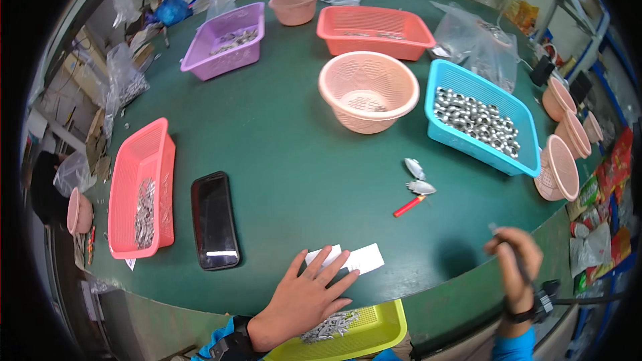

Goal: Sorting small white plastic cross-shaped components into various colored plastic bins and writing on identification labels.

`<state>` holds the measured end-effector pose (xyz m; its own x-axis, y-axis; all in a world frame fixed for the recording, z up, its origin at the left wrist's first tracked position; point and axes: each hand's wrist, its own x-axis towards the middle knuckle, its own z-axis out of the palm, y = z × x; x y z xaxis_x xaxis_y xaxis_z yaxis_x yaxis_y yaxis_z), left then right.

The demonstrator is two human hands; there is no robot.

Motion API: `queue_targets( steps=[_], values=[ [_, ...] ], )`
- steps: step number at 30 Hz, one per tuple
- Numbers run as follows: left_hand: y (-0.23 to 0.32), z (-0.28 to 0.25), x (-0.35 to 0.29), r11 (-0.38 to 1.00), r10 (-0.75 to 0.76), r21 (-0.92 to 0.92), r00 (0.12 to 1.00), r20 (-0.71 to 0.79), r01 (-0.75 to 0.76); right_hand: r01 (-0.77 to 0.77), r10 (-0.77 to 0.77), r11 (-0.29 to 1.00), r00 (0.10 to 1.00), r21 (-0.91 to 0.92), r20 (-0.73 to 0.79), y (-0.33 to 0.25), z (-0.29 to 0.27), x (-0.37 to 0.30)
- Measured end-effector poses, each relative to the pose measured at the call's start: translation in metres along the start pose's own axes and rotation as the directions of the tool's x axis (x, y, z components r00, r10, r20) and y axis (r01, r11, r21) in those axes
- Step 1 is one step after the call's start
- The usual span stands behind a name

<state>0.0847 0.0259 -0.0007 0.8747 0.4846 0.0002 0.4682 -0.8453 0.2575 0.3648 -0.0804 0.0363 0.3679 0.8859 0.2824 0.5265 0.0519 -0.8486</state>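
My left hand lies flat with fingers spread on a white paper slip near the table's front edge. Part of the paper is hidden under the fingers. Off to the right, my right hand is raised at the table edge, its fingers closed around a slim dark pen-like tool with a pale tip. Two silver teardrop-shaped metal pieces lie on the green table ahead, beside a thin red stick. Below my left hand, a yellow-green basket holds small silver parts.
A black phone lies left of my left hand, beside a pink basket of silver parts. A blue basket full of metal pieces, a round peach basket, a purple basket and a coral basket stand farther back.
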Motion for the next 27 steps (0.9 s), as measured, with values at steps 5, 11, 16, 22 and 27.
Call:
queue_targets(
  steps=[5, 11, 16, 22, 27],
  values=[
    [-0.005, 0.000, -0.027, 0.984, -0.151, -0.102, 0.987, -0.059, 0.144, -0.252, 0.198, 0.908, 0.962, 0.334, 0.186, -0.015, 0.082, -0.020],
    [-0.009, 0.012, -0.031, 0.966, -0.210, -0.180, 0.972, -0.110, 0.188, -0.217, 0.093, 0.954, 0.870, 0.206, 0.485, -0.033, 0.128, -0.021],
    [-0.015, 0.015, -0.043, 0.966, -0.188, -0.201, 0.977, -0.096, 0.166, -0.200, 0.139, 0.960, 0.947, 0.195, 0.289, -0.032, 0.140, -0.011],
    [-0.014, 0.017, -0.049, 0.963, -0.213, -0.191, 0.969, -0.121, 0.188, -0.524, 0.367, 0.742, 0.840, 0.419, 0.400, -0.046, 0.171, -0.020],
    [-0.014, 0.016, -0.047, 0.959, -0.220, -0.212, 0.966, -0.133, 0.189, -0.323, 0.270, 0.931, 0.923, 0.169, 0.274, -0.037, 0.185, -0.024]
  ],
)
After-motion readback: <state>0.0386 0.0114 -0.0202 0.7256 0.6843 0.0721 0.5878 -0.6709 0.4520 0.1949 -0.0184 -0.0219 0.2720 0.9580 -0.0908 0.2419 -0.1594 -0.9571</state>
